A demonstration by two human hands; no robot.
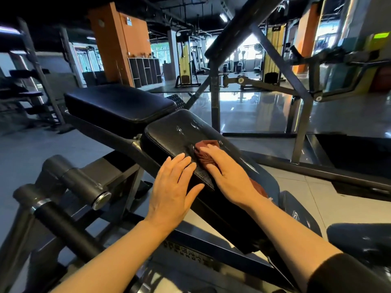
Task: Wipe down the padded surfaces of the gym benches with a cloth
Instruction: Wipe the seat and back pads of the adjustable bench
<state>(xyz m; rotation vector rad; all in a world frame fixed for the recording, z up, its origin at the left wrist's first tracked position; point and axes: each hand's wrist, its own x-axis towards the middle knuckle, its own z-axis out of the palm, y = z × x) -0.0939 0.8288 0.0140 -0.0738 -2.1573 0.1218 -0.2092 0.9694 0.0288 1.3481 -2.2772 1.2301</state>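
Your right hand [229,176] lies flat on a reddish-brown cloth [206,154], fingers straight and pressing it down onto the near black pad [175,132] of the gym bench. The grip here is wide: nothing is pinched, the cloth is simply held under your palm and fingers, with its crumpled front edge poking out ahead of your fingertips and another bit of it showing past your wrist on the right side. The pad surface just ahead of the cloth shows shiny wet streaks.

Your left hand [172,188] rests just beside the right, also wide and flat, fingers together and straight, laid over the left edge of that same pad with the thumb spread out toward the pad's near corner. It holds nothing. The two hands are near each other but apart, with a strip of black padding between them.

Beyond this pad, farther from you and a little to the left, sits a second black pad [118,104] on the same dark metal frame [135,144]. To your lower left is a black foam roller [63,225] on a grey steel bar. A black sleeve [349,273] covers your right forearm near the elbow. Slanted steel uprights [273,45] of another machine cross the view ahead, over a glossy floor [254,111].
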